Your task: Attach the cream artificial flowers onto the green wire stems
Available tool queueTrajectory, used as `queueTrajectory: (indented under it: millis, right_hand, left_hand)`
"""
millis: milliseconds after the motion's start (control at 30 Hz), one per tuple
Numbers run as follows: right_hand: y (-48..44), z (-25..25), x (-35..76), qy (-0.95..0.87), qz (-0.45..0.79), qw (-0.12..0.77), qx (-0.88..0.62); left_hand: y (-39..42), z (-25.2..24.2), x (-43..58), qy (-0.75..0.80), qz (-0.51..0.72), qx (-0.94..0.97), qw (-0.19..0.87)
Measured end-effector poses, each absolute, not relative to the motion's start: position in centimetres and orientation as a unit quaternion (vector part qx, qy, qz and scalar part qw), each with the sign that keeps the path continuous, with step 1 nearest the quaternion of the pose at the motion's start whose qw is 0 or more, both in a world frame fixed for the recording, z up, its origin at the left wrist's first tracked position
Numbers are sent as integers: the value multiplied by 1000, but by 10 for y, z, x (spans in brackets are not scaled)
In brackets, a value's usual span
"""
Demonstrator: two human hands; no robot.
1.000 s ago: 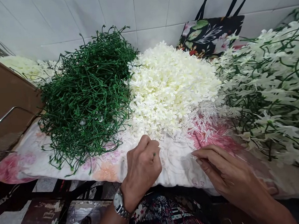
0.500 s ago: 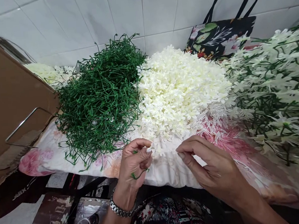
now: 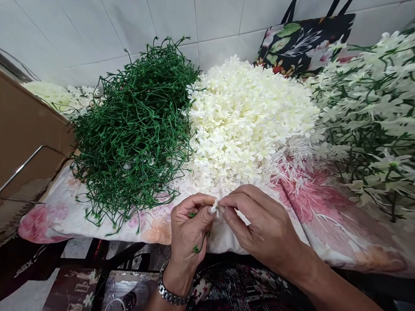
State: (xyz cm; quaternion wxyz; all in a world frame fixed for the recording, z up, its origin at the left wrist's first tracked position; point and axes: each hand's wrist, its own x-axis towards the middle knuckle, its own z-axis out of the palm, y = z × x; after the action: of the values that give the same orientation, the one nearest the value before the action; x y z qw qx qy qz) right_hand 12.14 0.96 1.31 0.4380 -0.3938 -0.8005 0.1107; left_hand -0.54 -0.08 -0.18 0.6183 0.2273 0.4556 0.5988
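Note:
My left hand point(image 3: 188, 233) pinches a small white artificial flower point(image 3: 215, 206) between thumb and forefinger, while a green plastic stem point(image 3: 200, 246) crosses its palm. From the other side, the closed thumb and fingertips of my right hand point(image 3: 266, 218) meet at the same flower. Petals look bunched up between the two hands, and the fingertips partly hide them. Just beyond lies a heap of white artificial flowers point(image 3: 247, 114). To its left is a tangled pile of green plastic stems point(image 3: 136, 122).
White flowers on green stems point(image 3: 384, 122) are massed at the right. A floral bag point(image 3: 307, 47) leans against the tiled wall behind. At left stand a cardboard box point(image 3: 18, 122) and a bent metal wire point(image 3: 20, 170). Floral cloth point(image 3: 47, 218) covers the work surface.
My right hand has moved left, bringing its fingertips to the white flower at my left hand. The petals, spread before, now look bunched. The view has shifted slightly.

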Motion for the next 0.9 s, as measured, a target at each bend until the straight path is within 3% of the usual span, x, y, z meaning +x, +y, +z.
queueTrajectory:
  millis: [333,633,900]
  right_hand:
    - [10,11,122,-815,87,418,-392]
    - [7,10,128,-785,240,428,-377]
    - [3,13,132,-796,220,423,-373]
  left_hand:
    - [-4,-12,-10,497,596,408,481]
    - [-2,-2,-6,478,612,290,559]
    - [-9,6,-2,470,598,234,605]
